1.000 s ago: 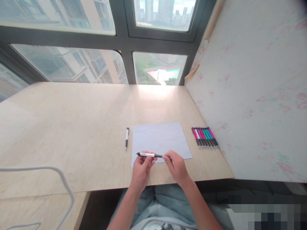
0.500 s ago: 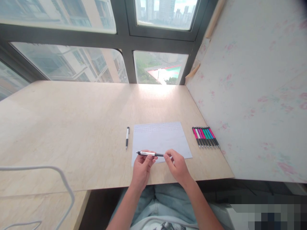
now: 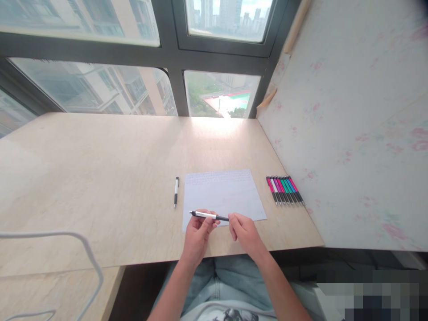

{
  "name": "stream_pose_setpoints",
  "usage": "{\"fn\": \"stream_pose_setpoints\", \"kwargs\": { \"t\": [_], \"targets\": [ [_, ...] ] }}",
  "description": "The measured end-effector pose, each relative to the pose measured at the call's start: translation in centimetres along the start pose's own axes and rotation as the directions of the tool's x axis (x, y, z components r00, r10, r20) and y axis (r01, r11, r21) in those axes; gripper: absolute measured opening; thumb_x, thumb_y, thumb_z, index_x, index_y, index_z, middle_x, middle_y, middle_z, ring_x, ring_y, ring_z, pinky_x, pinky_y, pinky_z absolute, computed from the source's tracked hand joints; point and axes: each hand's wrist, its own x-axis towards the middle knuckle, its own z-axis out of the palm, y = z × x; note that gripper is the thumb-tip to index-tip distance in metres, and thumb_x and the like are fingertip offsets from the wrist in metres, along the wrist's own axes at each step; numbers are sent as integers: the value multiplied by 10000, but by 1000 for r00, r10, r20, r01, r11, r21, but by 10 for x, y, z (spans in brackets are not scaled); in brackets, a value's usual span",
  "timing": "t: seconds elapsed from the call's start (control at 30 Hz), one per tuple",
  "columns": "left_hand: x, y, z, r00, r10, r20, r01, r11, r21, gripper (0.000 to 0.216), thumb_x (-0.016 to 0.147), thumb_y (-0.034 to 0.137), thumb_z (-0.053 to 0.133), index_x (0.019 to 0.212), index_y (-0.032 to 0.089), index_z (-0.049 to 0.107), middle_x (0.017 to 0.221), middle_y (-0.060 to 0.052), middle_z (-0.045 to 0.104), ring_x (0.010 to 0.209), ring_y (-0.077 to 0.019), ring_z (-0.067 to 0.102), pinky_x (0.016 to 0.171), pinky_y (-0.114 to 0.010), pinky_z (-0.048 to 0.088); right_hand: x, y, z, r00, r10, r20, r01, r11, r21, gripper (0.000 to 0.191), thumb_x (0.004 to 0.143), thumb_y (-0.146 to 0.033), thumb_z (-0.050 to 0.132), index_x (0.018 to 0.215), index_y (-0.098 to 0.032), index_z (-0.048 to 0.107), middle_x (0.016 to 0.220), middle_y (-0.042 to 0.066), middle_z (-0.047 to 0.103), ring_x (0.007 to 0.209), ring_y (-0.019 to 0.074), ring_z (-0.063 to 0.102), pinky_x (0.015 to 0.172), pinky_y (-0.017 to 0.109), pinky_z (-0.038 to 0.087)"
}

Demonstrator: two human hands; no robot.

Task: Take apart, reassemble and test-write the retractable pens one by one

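While left hand [image 3: 197,234] grips it, pen [image 3: 204,215] reaches right hand [image 3: 246,232].

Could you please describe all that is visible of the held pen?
The pen has a white barrel, black grip and black upper end; it looks like plastic. It lies nearly level across the view, over the paper. The left hand holds its barrel; the right hand is at its grip end, hiding the tip; whether it pinches is unclear.
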Motion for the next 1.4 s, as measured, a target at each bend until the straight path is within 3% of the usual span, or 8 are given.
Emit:
{"fn": "stream_pose_setpoints", "kwargs": {
  "t": [0.23,0.37,0.47,0.63,0.8,0.93,1.17,1.4],
  "targets": [
    [2,-7,-3,999,34,-13,-32,992,123,266,737,317,762,924,163,650,856,-48,694,753,-162,662,723,-278,519,3,-12,-13,977,-215,-17,203,945,-256,193,940,-297,477,926,-209,648,855,51,665,797,193,606,651,267,450],
    [1,-5,-2,998,70,-1,-67,962,263,269,744,341,750,921,155,667,789,-41,680,702,-155,621,684,-262,493,0,-19,-5,952,-291,94,305,885,-350,125,893,-214,537,939,-229,653,876,58,648,846,216,587,746,317,463],
    [-1,-4,1,997,73,33,-80,944,320,281,742,341,749,949,168,673,743,-18,656,646,-137,581,628,-240,464,-4,-22,-2,959,-233,159,274,904,-327,283,882,-187,542,1148,-250,615,916,48,653,775,192,588,703,311,476],
    [-2,-6,2,995,74,70,-93,940,329,307,739,313,755,1001,185,660,730,-8,641,659,-141,585,634,-247,463,-6,-13,-3,961,-144,235,173,979,-111,631,875,-170,535,1462,-254,322,831,10,648,694,155,610,674,294,514],
    [1,-8,-3,997,64,42,-70,984,164,288,803,374,688,987,153,662,780,-51,665,638,-127,577,620,-244,447,3,3,-9,992,-47,118,9,952,305,894,843,-226,603,1518,-279,19,960,33,660,700,153,654,663,325,572],
    [3,-8,-6,998,33,46,-35,998,44,243,819,347,679,958,148,663,786,-45,659,642,-112,568,606,-225,421,9,4,-17,1000,-8,-28,20,880,475,909,806,-253,678,1498,-306,91,906,6,672,674,147,662,648,312,573],
    [3,-5,-4,1000,1,29,-1,1000,-7,209,812,318,690,932,147,677,778,-43,661,649,-107,567,619,-223,419,15,11,-16,952,85,-296,113,796,594,909,759,-272,739,1464,-318,167,895,7,700,696,163,685,664,324,580],
    [2,-4,-5,999,-15,31,15,1000,21,189,802,292,697,926,150,676,782,-39,661,654,-105,568,624,-223,426,18,11,-14,940,64,-335,149,807,572,963,770,-277,728,1494,-333,96,923,17,698,693,167,694,670,342,589]
  ]
}}
